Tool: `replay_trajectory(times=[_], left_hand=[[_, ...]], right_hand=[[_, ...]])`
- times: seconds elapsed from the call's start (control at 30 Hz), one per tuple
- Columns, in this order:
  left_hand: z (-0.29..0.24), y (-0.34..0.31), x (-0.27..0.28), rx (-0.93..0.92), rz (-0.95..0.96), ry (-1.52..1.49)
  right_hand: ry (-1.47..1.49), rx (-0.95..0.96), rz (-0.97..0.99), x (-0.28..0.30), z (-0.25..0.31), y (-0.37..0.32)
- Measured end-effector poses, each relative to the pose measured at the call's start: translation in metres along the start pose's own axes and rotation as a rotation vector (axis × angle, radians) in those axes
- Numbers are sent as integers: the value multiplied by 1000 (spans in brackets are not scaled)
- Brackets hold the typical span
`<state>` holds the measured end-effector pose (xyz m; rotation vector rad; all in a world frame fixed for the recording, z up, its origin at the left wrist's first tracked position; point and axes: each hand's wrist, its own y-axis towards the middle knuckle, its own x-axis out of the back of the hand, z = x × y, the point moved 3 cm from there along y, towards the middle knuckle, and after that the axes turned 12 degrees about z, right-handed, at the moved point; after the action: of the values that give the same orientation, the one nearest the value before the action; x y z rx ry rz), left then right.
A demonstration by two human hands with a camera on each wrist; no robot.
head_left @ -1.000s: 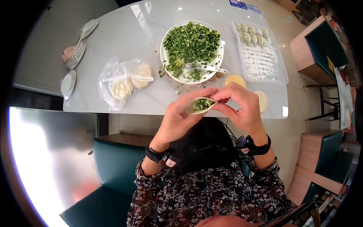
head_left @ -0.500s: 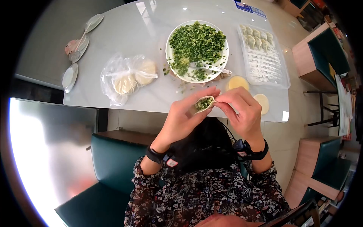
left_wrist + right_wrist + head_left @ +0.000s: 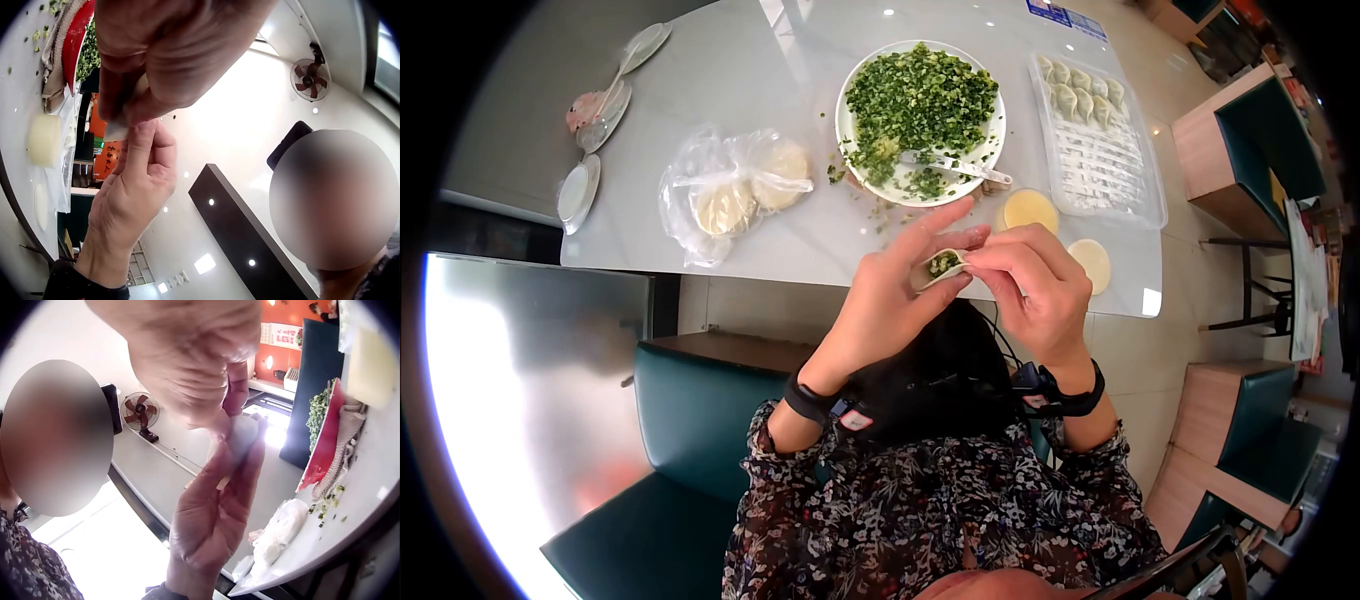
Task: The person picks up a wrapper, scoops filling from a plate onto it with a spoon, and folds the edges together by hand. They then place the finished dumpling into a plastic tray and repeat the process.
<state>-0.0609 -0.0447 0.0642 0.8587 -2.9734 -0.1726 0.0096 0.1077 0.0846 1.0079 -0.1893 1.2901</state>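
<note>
At near edge of table, between my hands: half-closed dumpling. Left hand cradles it, thumb opposing fingers; right hand pinches rim — greens caught in seam could spoil seal, hard squeeze tear dough.

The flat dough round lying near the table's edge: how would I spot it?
On the pale table, find the clear tray holding dumplings, at the right in the head view. Below it, just right of the right hand, lies the flat dough round. It is thin and whitish, unlike the thick, yellower disc nearby.
</note>
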Motion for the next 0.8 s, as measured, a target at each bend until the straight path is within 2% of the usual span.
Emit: replay_trajectory(times=[0.1,0.2,0.3,0.47,0.53,0.6,0.63,0.7,0.8], left_hand=[[1,1,0,-18,-19,10],[3,1,1,-55,-41,25],[4,-2,3,10,2,77],[-10,0,0,-9,-17,189],[-11,0,-1,-14,-19,224],[-7,2,-1,-105,-49,195],[-5,3,-3,-110,-50,196],[7,3,-7,-30,-21,-203],[23,-1,-12,-47,0,-261]], right_hand=[[-32,12,-27,0,-1,1],[29,-59,58,3,-3,3],[51,-39,56,7,1,8],[39,44,121,11,6,14],[9,64,111,10,3,11],[-24,90,99,8,3,10],[-18,53,40,7,5,10],[-17,24,-22,2,5,9],[19,-23,-119,-2,0,5]])
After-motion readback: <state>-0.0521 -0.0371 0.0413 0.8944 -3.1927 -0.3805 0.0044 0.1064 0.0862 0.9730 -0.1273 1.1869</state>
